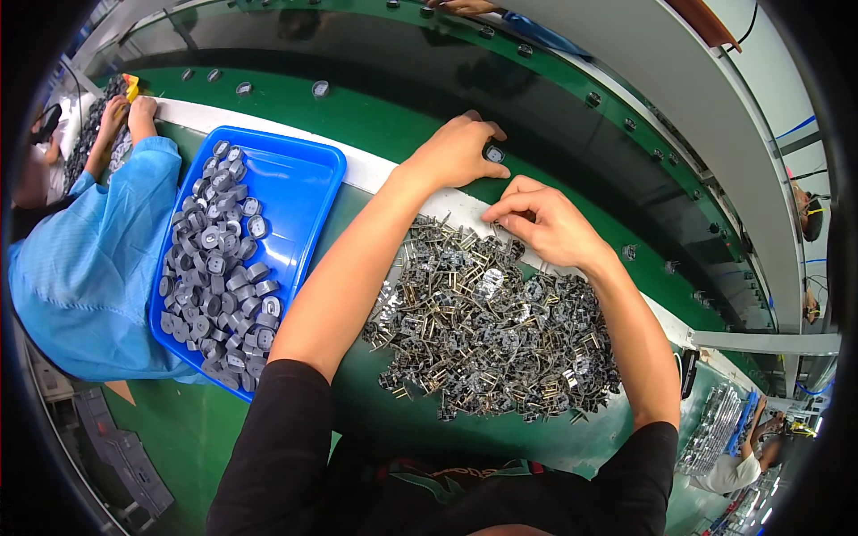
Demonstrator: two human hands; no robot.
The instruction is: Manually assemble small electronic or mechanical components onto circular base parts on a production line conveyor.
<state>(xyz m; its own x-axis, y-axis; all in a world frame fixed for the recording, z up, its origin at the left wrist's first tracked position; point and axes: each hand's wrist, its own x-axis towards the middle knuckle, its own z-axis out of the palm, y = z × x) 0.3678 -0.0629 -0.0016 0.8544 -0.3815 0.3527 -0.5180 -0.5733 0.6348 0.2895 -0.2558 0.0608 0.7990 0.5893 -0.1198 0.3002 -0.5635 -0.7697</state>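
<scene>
a heaped pile [500, 330] of small dark pieces with brassy pins lies on the green counter [362, 402], right in front of the person in a black shirt [277, 447]. the left hand [451, 154] reaches past the pile's far edge, over the green belt [384, 125]. its thumb and fingers stand a little apart, curved about a small dark part [494, 154], which is just beyond the pile; i cannot tell whether they press on it. the right hand [556, 223] is at the pile's far edge, narrow, thumb and forefinger drawn close together; whether a piece is between them i cannot tell.

a white strip [366, 170] runs between the pile and the belt. a blue tray [295, 205] is left of the pile, slightly tilted in line, with grey caps [210, 259] heaped mostly along its left side. a few grey parts [320, 88] sit spaced out on the belt, beyond the pile and to its left; dark pinned pieces [629, 252] sit on the belt to its right. farther left of the pile, past the tray, is a co-worker in a blue sleeve [156, 179].
</scene>
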